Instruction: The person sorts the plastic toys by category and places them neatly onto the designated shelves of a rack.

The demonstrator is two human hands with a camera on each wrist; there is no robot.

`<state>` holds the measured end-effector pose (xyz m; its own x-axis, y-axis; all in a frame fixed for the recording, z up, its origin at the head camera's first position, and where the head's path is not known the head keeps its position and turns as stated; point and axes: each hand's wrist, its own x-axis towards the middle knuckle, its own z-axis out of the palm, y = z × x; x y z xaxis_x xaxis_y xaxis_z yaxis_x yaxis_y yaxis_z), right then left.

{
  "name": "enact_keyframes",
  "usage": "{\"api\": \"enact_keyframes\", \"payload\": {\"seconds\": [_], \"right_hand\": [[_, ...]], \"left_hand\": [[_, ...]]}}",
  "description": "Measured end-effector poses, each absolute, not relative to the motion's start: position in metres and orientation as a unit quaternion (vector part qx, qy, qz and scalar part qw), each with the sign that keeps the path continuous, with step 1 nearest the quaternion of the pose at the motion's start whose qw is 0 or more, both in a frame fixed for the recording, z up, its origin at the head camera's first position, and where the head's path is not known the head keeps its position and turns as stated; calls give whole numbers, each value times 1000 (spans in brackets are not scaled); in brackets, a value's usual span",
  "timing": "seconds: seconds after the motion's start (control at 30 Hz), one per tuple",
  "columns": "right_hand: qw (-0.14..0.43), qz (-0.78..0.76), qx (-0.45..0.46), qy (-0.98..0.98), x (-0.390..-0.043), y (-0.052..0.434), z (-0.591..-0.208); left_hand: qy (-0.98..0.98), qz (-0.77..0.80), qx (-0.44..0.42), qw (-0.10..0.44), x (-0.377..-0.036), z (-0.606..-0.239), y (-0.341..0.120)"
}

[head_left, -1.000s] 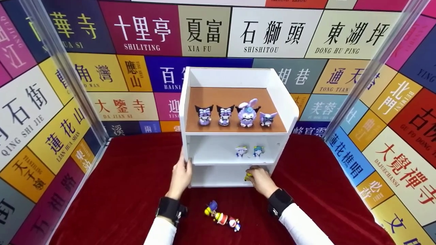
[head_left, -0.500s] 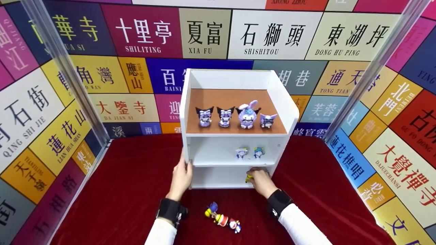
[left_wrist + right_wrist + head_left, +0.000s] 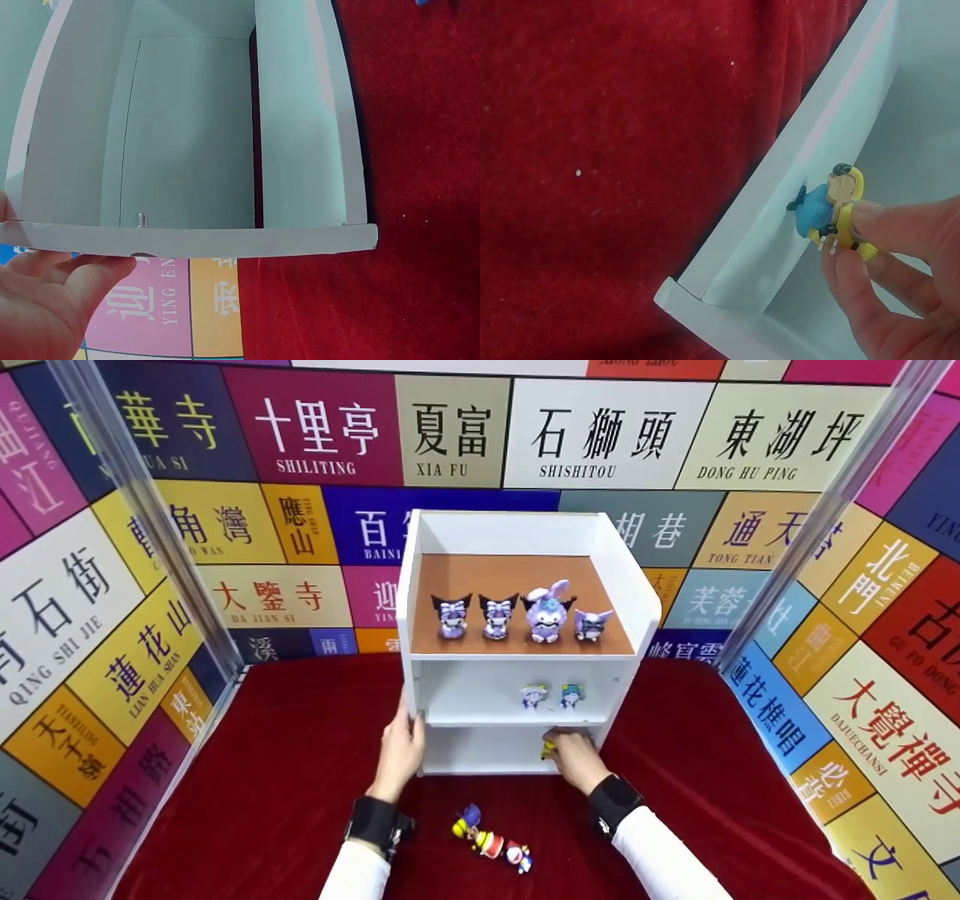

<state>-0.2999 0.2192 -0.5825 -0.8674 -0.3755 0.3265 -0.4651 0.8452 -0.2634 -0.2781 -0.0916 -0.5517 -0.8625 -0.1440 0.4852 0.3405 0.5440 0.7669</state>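
The right hand pinches a small yellow figure between thumb and fingertips, at the right end of the bottom compartment of the white shelf. The figure sits just past the fingers, on their far side and within the opening. In the right wrist view its long axis is tilted, the head pointing away from the fingers; how it stands to the shelf floor cannot be told. The left hand rests on the shelf's left wall, fingers relaxed. Three more figures lie on the red cloth, nearer.
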Motion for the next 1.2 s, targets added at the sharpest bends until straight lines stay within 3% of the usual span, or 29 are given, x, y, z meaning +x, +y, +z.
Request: {"api": "enact_keyframes", "payload": {"seconds": [1.2], "right_hand": [[166,133,198,-957,-285,218,-569]], "left_hand": [[-838,-483,-62,246,-277,-549,-93]]}}
